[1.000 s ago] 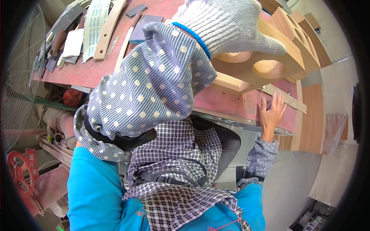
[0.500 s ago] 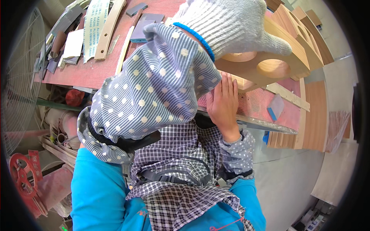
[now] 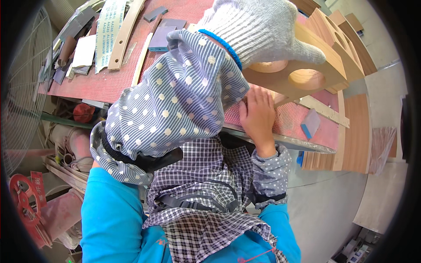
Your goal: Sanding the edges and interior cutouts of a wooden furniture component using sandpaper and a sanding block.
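Note:
My left hand (image 3: 256,33), in a white knitted glove, lies over a pale wooden block with round holes (image 3: 318,92). Its thumb stretches along the block's near side; the other fingers are hidden or cut off by the top edge. Under the block's near left end is my bare right hand (image 3: 259,116), its fingers bent and close together, their tips against the wood. Whatever lies under those fingertips is hidden. My left sleeve (image 3: 175,92), striped with white dots, covers part of the block. The block rests at an angle on the red mesh-covered table (image 3: 193,8).
Right of the hands lie a grey-blue sanding block (image 3: 311,123) and a wooden strip (image 3: 326,111). More holed wooden pieces (image 3: 335,33) stand beyond. At left are sandpaper sheets (image 3: 105,44), a drilled slat (image 3: 125,39) and scraps. A wire fan guard (image 3: 26,87) borders the table.
My right hand's fingers have gone from stretched out to bent, and the hand has shifted slightly. The left hand stays on the block, which shows a little further left.

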`<state>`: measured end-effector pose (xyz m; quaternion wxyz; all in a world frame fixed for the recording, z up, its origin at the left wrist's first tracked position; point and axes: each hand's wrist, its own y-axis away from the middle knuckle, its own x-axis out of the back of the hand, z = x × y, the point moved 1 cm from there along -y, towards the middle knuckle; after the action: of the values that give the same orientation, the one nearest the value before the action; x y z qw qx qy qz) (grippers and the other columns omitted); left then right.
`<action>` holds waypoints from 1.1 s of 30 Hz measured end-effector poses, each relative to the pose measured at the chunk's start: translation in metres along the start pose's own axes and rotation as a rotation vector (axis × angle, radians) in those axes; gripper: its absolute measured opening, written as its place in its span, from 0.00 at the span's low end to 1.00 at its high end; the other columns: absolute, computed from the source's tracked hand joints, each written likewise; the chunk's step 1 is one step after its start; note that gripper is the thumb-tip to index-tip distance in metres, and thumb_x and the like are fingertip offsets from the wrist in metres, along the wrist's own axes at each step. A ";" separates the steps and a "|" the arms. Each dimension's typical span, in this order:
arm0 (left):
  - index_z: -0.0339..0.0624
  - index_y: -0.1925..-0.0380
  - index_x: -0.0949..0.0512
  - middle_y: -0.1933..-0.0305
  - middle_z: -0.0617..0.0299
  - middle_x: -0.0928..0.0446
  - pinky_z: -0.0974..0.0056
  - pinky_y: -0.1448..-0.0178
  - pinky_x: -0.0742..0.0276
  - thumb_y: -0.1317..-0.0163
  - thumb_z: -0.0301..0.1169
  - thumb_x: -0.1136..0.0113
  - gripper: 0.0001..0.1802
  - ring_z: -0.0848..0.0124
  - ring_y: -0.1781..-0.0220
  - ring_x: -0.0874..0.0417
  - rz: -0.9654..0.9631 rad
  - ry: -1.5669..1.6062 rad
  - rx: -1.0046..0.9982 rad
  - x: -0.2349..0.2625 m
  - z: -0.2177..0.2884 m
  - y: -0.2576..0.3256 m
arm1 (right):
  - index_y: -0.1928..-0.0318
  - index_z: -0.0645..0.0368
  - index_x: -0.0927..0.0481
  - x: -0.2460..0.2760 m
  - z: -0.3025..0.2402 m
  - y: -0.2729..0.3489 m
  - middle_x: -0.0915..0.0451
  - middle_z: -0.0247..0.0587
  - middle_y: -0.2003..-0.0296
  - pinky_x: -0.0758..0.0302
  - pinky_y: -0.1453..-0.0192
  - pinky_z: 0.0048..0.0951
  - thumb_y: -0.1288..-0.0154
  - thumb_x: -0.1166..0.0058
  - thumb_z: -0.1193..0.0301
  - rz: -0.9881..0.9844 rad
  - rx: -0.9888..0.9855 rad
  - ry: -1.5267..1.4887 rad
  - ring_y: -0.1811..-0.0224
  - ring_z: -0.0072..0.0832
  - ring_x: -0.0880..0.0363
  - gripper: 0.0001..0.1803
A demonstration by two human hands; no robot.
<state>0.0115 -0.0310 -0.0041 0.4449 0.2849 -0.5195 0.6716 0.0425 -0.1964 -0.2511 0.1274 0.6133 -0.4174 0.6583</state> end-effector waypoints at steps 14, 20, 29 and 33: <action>0.38 0.65 0.14 0.73 0.50 0.17 0.54 0.61 0.17 0.44 0.66 0.31 0.36 0.54 0.68 0.12 0.041 -0.035 -0.039 -0.009 0.000 -0.006 | 0.33 0.70 0.27 -0.023 -0.051 -0.005 0.26 0.60 0.33 0.42 0.19 0.54 0.32 0.41 0.61 0.066 0.077 -0.046 0.26 0.54 0.33 0.32; 0.38 0.65 0.14 0.74 0.50 0.17 0.54 0.61 0.17 0.44 0.66 0.30 0.36 0.53 0.69 0.13 0.126 -0.127 -0.171 -0.024 -0.019 -0.018 | 0.34 0.70 0.26 -0.011 -0.030 0.002 0.24 0.58 0.34 0.40 0.20 0.49 0.32 0.41 0.61 0.161 -0.065 -0.030 0.27 0.48 0.30 0.32; 0.34 0.68 0.17 0.74 0.50 0.19 0.57 0.63 0.21 0.46 0.59 0.26 0.33 0.59 0.71 0.15 -0.049 0.073 -0.153 -0.021 -0.038 -0.033 | 0.30 0.72 0.33 -0.017 0.009 0.024 0.33 0.59 0.28 0.45 0.16 0.49 0.38 0.37 0.68 0.145 -0.113 -0.135 0.21 0.50 0.39 0.39; 0.33 0.62 0.18 0.69 0.56 0.17 0.62 0.56 0.19 0.47 0.42 0.25 0.23 0.69 0.65 0.16 -0.144 0.384 -0.098 -0.019 -0.046 -0.022 | 0.31 0.72 0.32 -0.019 0.014 0.033 0.32 0.58 0.29 0.46 0.16 0.48 0.38 0.39 0.68 0.196 -0.130 -0.123 0.21 0.49 0.39 0.36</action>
<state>0.0434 0.0083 -0.0240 0.5957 0.1661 -0.4356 0.6541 0.0334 -0.2203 -0.2826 0.0762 0.5992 -0.5241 0.6004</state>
